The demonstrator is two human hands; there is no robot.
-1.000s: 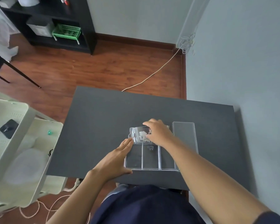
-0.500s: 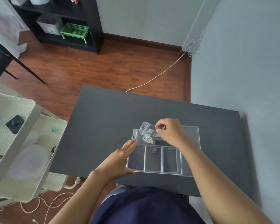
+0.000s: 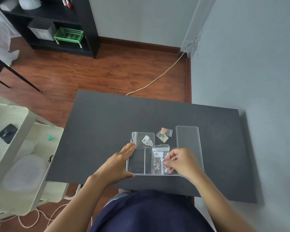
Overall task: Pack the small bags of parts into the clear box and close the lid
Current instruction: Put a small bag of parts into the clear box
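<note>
The clear box (image 3: 138, 162) with dividers lies near the front edge of the dark table (image 3: 107, 131). Its flat lid (image 3: 188, 143) lies open to the right. My left hand (image 3: 119, 162) rests flat against the box's left side. My right hand (image 3: 181, 162) pinches a small clear bag (image 3: 158, 159) with a barcode label and lays it in the middle compartment. A second clear bag (image 3: 145, 139) with pale parts lies just behind the box. A smaller bag (image 3: 164, 133) with orange and pale parts lies behind it to the right.
A cream plastic trolley (image 3: 15, 156) stands left of the table. A grey wall runs along the right. Behind the table are wooden floor, a cable (image 3: 157, 77) and a black shelf (image 3: 57, 25) with a green basket.
My right hand has carried a bag from behind the box down into the middle compartment. Two other bags behind the box now show. My left hand has stayed at the box.
</note>
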